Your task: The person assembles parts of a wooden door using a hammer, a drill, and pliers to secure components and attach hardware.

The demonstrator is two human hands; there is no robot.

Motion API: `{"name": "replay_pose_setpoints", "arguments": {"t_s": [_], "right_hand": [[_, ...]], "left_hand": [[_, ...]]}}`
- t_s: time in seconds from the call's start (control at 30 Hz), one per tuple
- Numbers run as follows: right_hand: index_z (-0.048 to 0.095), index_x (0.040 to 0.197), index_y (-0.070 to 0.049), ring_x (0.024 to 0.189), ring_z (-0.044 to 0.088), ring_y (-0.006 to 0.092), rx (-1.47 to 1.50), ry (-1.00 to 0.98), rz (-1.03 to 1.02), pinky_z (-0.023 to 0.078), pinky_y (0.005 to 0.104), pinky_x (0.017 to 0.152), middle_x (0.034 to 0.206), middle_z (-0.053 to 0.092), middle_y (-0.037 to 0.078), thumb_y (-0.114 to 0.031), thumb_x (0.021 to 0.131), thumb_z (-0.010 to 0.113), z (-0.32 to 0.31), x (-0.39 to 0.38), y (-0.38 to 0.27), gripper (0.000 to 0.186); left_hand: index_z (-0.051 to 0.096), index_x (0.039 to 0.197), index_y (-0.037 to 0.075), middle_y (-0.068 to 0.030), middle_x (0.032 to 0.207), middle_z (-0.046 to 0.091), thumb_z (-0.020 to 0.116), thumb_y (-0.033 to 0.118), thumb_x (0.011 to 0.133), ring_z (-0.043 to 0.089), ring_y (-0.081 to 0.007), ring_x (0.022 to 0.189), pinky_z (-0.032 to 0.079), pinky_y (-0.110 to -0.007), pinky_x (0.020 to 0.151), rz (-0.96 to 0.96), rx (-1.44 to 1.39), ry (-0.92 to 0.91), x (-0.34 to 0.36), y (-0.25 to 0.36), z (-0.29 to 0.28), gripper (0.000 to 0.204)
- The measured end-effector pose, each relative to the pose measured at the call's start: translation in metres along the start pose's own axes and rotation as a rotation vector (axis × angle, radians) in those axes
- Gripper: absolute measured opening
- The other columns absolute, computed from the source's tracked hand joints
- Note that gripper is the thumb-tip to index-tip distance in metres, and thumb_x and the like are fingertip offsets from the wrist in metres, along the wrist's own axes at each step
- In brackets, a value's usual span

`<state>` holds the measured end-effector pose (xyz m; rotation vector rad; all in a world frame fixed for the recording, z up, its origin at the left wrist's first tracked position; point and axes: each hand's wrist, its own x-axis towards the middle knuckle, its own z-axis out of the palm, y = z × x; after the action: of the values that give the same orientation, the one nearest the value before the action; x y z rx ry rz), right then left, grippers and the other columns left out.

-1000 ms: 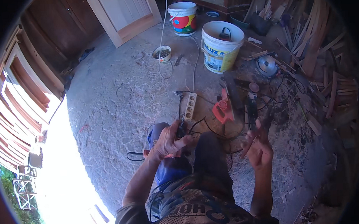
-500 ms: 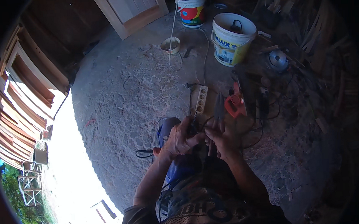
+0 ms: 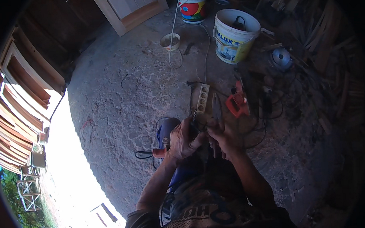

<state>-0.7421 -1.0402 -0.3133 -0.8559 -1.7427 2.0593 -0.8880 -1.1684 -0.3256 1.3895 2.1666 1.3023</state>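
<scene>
My left hand (image 3: 183, 141) is closed around a small dark object (image 3: 197, 127) from which a spiral drill bit (image 3: 195, 113) points up. My right hand (image 3: 224, 141) is beside it, gripping a long grey tapered metal tool (image 3: 216, 106) held upright, its thumb close to the dark object. Both hands are over my knees. A red-orange tool part (image 3: 159, 153) with a looped black cord lies by my left knee. Just beyond the hands is a white power strip (image 3: 203, 97) with a plug beside it, and right of that a red electric planer (image 3: 239, 105).
Two paint buckets (image 3: 236, 50) (image 3: 191, 16) stand ahead, near a small tub (image 3: 170, 41) and trailing cables. A circular blade tool (image 3: 281, 60) and wood scraps (image 3: 321, 22) are at the right. A wooden door (image 3: 135, 18) is at the back; stacked frames (image 3: 22, 92) are at the left.
My right hand has moved left from out at the side to beside my left hand, bringing the tapered tool upright there. The view has shifted slightly and darkened.
</scene>
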Motion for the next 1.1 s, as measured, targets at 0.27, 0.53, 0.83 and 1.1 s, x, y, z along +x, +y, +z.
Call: {"name": "replay_pose_setpoints", "arguments": {"t_s": [0.27,0.53,0.83,1.1], "right_hand": [[0.046,0.145,-0.006,0.113,0.059,0.0374,-1.014,0.003,-0.722,0.051,0.0457,0.086,0.127,0.055,0.022,0.003,0.085,0.062,-0.035,-0.049,-0.012,0.062],[0.047,0.146,-0.015,0.099,0.06,0.0348,-1.021,-0.021,-0.607,0.044,0.0497,0.092,0.108,0.056,0.017,0.001,0.076,0.068,-0.033,-0.06,-0.017,0.074],[0.04,0.152,-0.018,0.087,0.059,0.0289,-1.025,-0.04,-0.636,0.046,0.0472,0.081,0.097,0.055,0.013,0.003,0.073,0.068,-0.031,-0.055,-0.023,0.086],[0.041,0.15,-0.015,0.097,0.061,0.0299,-1.027,0.069,-0.714,0.049,0.0469,0.086,0.112,0.061,0.016,0.005,0.073,0.066,-0.044,-0.072,0.004,0.083]], "left_hand": [[0.049,0.124,-0.003,-0.02,0.094,0.063,0.071,0.047,0.08,0.066,-0.0354,0.084,0.051,-0.042,0.073,-0.042,0.019,0.054,-0.004,-0.009,0.0,0.069],[0.049,0.122,-0.002,-0.0184,0.094,0.064,0.071,0.047,0.08,0.067,-0.0328,0.085,0.052,-0.041,0.073,-0.137,-0.071,0.016,-0.006,-0.008,-0.002,0.069],[0.05,0.122,-0.002,-0.0183,0.092,0.064,0.07,0.047,0.079,0.066,-0.0362,0.084,0.05,-0.043,0.072,-0.046,0.039,0.029,-0.008,-0.007,-0.005,0.068],[0.05,0.122,-0.002,-0.0185,0.088,0.065,0.069,0.049,0.081,0.066,-0.0365,0.081,0.05,-0.044,0.072,-0.145,-0.043,-0.003,-0.009,0.003,-0.002,0.067]]}}
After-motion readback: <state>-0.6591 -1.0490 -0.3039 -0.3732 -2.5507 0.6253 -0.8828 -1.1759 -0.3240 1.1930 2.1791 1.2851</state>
